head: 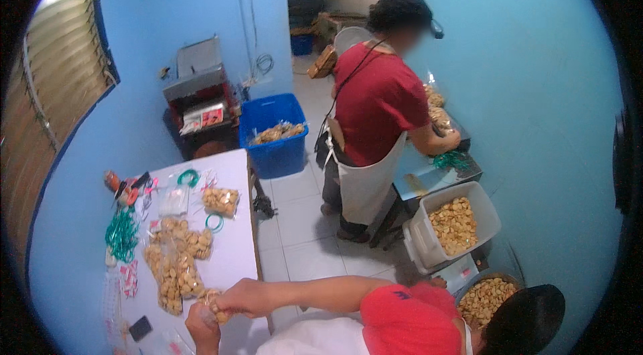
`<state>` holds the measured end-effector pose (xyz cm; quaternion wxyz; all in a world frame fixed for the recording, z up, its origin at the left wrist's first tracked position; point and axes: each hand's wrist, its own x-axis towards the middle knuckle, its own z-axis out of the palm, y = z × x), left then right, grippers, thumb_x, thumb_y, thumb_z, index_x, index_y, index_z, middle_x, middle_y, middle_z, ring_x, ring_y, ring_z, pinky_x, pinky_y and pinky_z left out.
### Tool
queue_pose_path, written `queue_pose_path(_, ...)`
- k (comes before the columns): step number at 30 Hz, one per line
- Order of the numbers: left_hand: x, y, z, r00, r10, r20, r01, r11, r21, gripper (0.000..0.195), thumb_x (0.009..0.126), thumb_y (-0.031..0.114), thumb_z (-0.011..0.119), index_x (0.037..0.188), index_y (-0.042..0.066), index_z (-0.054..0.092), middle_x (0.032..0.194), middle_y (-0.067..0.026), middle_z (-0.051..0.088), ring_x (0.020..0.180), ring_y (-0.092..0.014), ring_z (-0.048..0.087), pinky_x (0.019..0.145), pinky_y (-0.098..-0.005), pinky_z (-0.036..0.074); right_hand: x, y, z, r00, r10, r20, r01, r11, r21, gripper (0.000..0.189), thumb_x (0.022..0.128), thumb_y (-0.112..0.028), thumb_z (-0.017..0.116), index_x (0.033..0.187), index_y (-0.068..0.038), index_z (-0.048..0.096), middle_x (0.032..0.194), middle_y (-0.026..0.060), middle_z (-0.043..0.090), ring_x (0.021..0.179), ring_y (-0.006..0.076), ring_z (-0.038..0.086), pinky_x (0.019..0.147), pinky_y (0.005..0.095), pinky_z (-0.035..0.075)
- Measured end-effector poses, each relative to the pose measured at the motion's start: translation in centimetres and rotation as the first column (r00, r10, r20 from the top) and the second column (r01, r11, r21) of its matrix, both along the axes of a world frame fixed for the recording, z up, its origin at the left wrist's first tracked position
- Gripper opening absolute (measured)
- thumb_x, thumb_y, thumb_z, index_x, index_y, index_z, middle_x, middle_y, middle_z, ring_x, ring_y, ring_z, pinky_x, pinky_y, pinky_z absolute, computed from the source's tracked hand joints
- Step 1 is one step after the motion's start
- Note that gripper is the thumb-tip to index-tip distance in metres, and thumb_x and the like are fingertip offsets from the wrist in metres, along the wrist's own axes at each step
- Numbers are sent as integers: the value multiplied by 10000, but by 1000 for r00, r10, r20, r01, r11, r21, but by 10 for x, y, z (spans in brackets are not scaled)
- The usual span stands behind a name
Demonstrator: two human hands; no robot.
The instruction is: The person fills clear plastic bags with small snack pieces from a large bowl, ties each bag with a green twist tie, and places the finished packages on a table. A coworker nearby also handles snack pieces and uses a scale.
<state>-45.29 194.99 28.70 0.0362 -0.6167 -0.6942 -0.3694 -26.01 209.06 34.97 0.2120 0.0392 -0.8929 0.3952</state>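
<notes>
Neither of my hands can be made out as my own. Before me, a person in a red shirt, white apron and dark cap (525,320) leans over a white table (236,249). That person's outstretched arm ends in a hand (246,298) gripping a small clear bag of round, flat snack pieces (217,309). Another hand (202,322), its forearm cut off by the lower edge, holds the same bag; it seems to be the same person's. Filled bags (173,267) lie beside them, and one more bag (221,202) lies farther up the table.
Green ties (122,234), tape rings (188,177) and a dark phone-like slab (140,328) lie on the table. A blue bin (276,154) holds filled bags. A second worker (377,104) handles bags at a side table. Snack pieces fill a plastic tub (490,214) and a round basin (487,299).
</notes>
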Motion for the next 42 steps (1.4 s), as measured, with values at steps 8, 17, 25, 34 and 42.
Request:
queue_pose_path(8, 13, 4, -27, 951, 207, 232, -225, 973, 55, 264, 954, 236, 490, 871, -10, 542, 810, -185, 559, 752, -367, 563, 685, -433, 451, -22, -42, -54, 979, -143, -148, 34, 822, -568, 103, 951, -171, 538, 895, -109, 476, 750, 46, 501, 600, 216, 513, 563, 373, 411)
queue_pose_path(17, 36, 10, 33, 808, -269, 523, -208, 701, 682, 217, 964, 227, 551, 850, 68, 458, 823, -20, 427, 723, -158, 449, 638, -294, 406, -26, -58, -45, 769, 364, -525, -329, -479, -814, 209, 958, -338, 578, 1025, -160, 493, 816, -50, 474, 553, 53, 337, 528, 230, 332)
queue_pose_path(25, 15, -17, 71, 932, -294, 211, 220, 923, 315, 95, 861, 78, 630, 785, 37, 591, 744, -104, 631, 641, -244, 607, 570, -327, 475, -50, 14, -35, 924, 316, -216, -302, 255, -919, 107, 957, -207, 553, 907, -121, 514, 724, 18, 533, 685, 101, 500, 618, 246, 415)
queue_pose_path(34, -1, -8, 9, 951, 221, 219, -147, 940, -309, 75, 838, 18, 538, 878, -24, 586, 824, -254, 638, 772, -402, 653, 689, -435, 499, -58, 17, -74, 977, 202, 66, -169, 926, -337, 146, 967, -200, 486, 902, -70, 469, 753, 116, 563, 706, 324, 563, 653, 410, 436)
queue_pose_path(42, 10, 11, -35, 739, 467, 485, -192, 837, -513, 129, 894, 80, 592, 849, -40, 609, 726, -159, 651, 628, -241, 625, 592, -360, 478, -46, -16, -148, 941, 102, 322, -11, 963, -270, 107, 915, -179, 534, 951, -86, 495, 801, 145, 578, 780, 354, 605, 675, 442, 461)
